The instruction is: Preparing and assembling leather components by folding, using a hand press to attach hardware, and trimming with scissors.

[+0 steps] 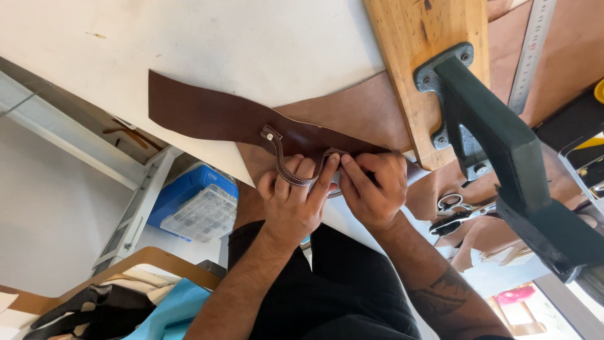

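A narrow stitched leather strap, riveted at its far end, arches up off a wide dark brown leather panel that lies across the near edge of the white desk. The left hand has its fingers closed over the strap's loop, the index fingertip pressing the strap's free end down onto the panel. The right hand pinches that same end from the other side, fingers curled shut on it, just beside the left.

To do this well, the strap end should stay square to the panel's edge and flat under both fingertips, with the loop's curve kept even so the stitching does not twist; that looks best done by holding the pinch steady rather than pulling.

The panel overhangs the desk edge toward the person's lap, so downward pressure there has little support. To the right, a wooden board with a dark cast-iron press bolted to it stands very near the right hand and limits movement that way. Scissors lie just beyond the right wrist, and a steel ruler runs along the far side. Open room lies to the left, along the panel and the bare desk.
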